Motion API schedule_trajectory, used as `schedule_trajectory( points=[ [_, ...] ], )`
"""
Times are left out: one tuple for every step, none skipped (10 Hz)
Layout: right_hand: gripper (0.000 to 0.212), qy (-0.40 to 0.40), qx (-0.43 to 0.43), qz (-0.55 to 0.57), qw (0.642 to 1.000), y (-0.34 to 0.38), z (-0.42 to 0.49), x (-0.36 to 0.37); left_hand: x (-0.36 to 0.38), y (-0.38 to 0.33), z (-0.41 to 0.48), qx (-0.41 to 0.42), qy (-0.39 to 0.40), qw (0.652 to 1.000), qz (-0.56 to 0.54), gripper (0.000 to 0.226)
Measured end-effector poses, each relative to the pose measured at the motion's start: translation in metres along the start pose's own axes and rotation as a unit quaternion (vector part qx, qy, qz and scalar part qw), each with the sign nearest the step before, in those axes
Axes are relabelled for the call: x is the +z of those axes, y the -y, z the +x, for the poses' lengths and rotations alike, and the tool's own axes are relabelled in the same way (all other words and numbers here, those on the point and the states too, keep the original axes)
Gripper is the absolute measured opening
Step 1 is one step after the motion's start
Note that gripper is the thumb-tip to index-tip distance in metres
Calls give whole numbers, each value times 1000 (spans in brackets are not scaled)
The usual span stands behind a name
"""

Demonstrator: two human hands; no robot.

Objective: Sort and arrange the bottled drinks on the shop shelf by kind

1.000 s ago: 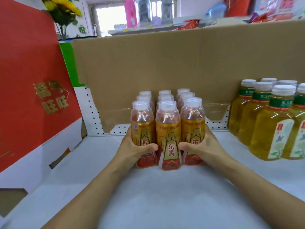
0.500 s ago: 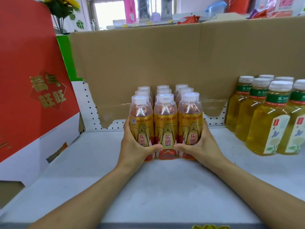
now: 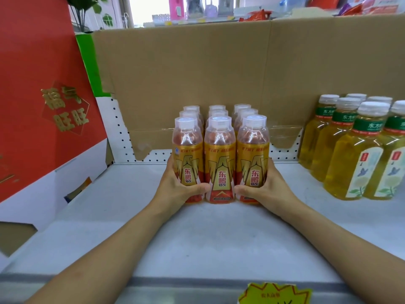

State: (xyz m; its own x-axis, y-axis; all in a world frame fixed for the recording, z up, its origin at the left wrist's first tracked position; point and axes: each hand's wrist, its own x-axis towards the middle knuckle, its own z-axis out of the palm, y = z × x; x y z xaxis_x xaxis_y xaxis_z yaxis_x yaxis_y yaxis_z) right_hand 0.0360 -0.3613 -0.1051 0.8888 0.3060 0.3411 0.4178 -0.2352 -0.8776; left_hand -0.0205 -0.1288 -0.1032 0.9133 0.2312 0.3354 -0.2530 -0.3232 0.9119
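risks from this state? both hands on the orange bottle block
1. The left hand and right hand clamp only the front outer orange bottles; the middle and rear ones are loose and could tip or lag if the block slides.
2. Drifting right could knock into the green tea bottles.

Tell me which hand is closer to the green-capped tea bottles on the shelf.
Right. The right hand grips the right side of the orange energy drink block, on the side facing the tea bottles. The left hand holds the block's far, left side.
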Motion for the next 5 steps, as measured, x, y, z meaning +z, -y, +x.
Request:
schedule_trajectory(
  points=[
    [89, 0, 4, 1, 1000, 2, -1, 1, 1, 0, 0, -2, -2, 1000, -4, 93],
    [90, 2, 16, 7, 1000, 6, -2, 1, 0, 0, -2, -6, -3, 1000, 5, 95],
    [93, 26, 49, -3, 998, 10, -3, -3, -3, 0, -3, -14, -2, 999, 38, 96],
    [83, 41, 78, 4, 996, 19, -11, -8, -7, -16, -9, -71, 23, 995, 65, 93],
    [62, 33, 61, 19, 997, 32, -28, -9, -5, -45, -32, -74, 63, 992, 83, 58]
  ],
)
